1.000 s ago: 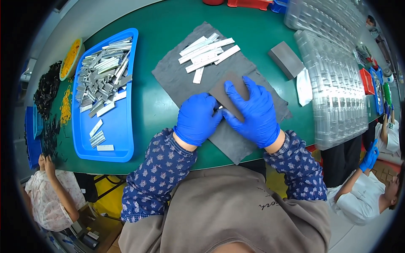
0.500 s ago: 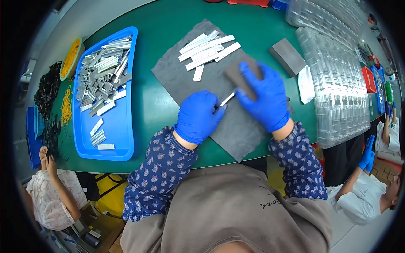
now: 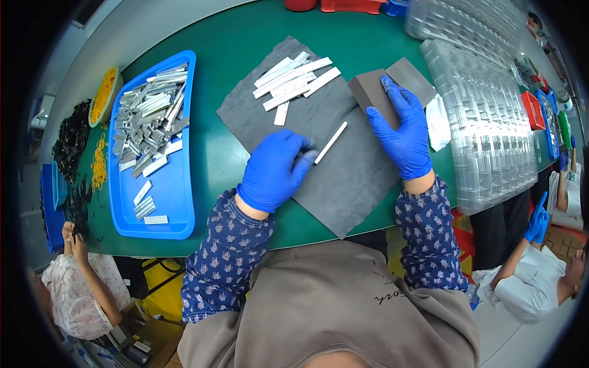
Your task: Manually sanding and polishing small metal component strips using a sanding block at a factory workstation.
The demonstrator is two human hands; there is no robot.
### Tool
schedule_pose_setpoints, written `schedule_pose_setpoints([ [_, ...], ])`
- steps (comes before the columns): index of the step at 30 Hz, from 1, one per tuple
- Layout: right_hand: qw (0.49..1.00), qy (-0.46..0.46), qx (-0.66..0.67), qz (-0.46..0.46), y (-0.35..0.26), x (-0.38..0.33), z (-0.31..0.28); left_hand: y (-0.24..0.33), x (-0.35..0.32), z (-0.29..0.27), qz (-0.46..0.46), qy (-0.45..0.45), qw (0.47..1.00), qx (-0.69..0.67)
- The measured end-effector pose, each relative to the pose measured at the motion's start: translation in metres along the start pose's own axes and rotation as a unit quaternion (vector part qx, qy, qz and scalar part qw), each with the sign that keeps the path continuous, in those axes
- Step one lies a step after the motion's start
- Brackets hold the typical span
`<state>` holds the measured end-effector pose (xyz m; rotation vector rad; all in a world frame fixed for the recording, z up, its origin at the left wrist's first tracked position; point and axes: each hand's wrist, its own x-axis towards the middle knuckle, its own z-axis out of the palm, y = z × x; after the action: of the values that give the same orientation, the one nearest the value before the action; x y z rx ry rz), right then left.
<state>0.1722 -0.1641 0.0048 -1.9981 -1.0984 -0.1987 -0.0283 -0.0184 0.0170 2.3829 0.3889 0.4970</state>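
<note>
Here, gloved left hand [image 3: 274,172] pinching flat metal strip [image 3: 331,142], felt mat [image 3: 343,159]

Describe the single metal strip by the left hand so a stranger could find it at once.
On the green table lies a grey cloth. At its middle, touching the left hand, is one white metal strip. It lies alone and slanted, apart from the pile of strips at the cloth's far edge.

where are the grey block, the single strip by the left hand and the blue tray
grey block [image 3: 368,92], head view, bare face left of the right hand
single strip [image 3: 332,142], head view, middle of its length
blue tray [image 3: 178,202], head view, bare floor near its right rim
</note>
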Motion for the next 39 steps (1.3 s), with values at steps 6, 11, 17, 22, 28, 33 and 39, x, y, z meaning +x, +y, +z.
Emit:
schedule_pose_setpoints([
  [6, 0.999, 0.000, 0.027, -0.017, 0.001, -0.001, 0.001, 0.007, 0.035, 0.009, 0.259, -0.002, 0.941, 0.217],
  [11, 0.999, 0.002, 0.041, -0.013, -0.001, 0.000, 0.000, 0.004, 0.045, 0.009, 0.281, -0.020, 0.938, 0.203],
  [17, 0.999, 0.004, 0.024, -0.037, -0.002, 0.000, 0.000, 0.012, 0.015, 0.012, 0.053, -0.010, 0.983, 0.175],
  [22, 0.999, -0.013, 0.015, -0.031, -0.003, -0.002, 0.001, 0.008, 0.000, 0.009, -0.008, 0.003, 0.992, 0.122],
  [28, 0.996, -0.055, 0.008, -0.063, -0.031, -0.007, 0.003, 0.002, -0.014, 0.008, -0.047, -0.004, 0.993, 0.105],
  [33, 0.974, -0.152, -0.079, -0.146, -0.053, -0.021, 0.017, 0.001, -0.010, 0.009, -0.045, -0.007, 0.996, 0.073],
  [39, 0.982, -0.059, -0.164, -0.078, -0.023, -0.004, 0.011, 0.001, -0.010, 0.008, -0.074, -0.012, 0.995, 0.068],
])
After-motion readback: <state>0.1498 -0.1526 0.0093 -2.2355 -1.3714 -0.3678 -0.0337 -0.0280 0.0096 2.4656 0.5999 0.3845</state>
